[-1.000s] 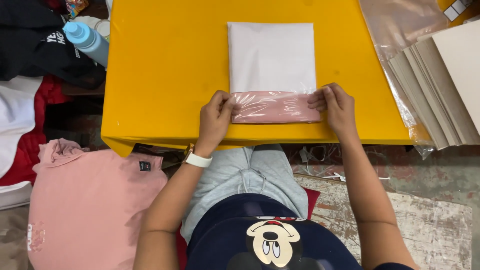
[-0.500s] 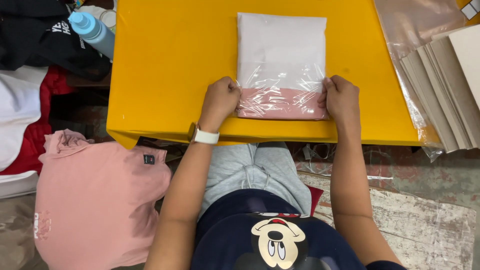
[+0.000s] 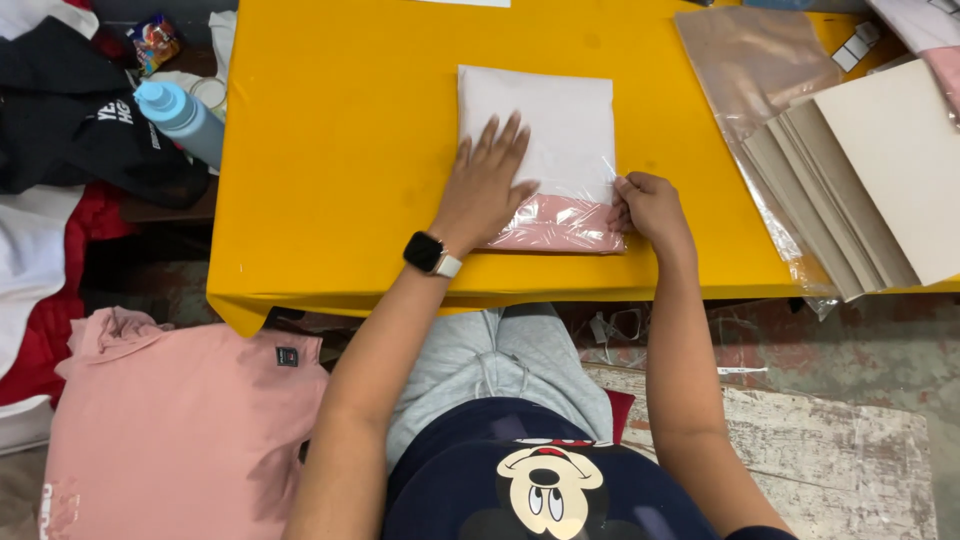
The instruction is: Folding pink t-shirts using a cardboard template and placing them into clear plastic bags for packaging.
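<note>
A flat clear plastic bag [image 3: 560, 140] lies on the yellow table [image 3: 340, 150], with a white board side up and a folded pink garment [image 3: 560, 228] showing at its near end. My left hand [image 3: 485, 185] lies flat on the bag, fingers spread, with a smartwatch on the wrist. My right hand [image 3: 648, 205] pinches the bag's near right edge between the fingertips.
A stack of beige cardboard sheets [image 3: 860, 190] and clear plastic bags [image 3: 750, 60] lie on the table's right side. A blue bottle [image 3: 180, 115] and dark clothes [image 3: 80, 130] sit to the left. A pink shirt [image 3: 180, 420] lies below the table at the left.
My left hand has left the bag's near left corner and now presses flat on top of it. My right hand stays at the near right edge.
</note>
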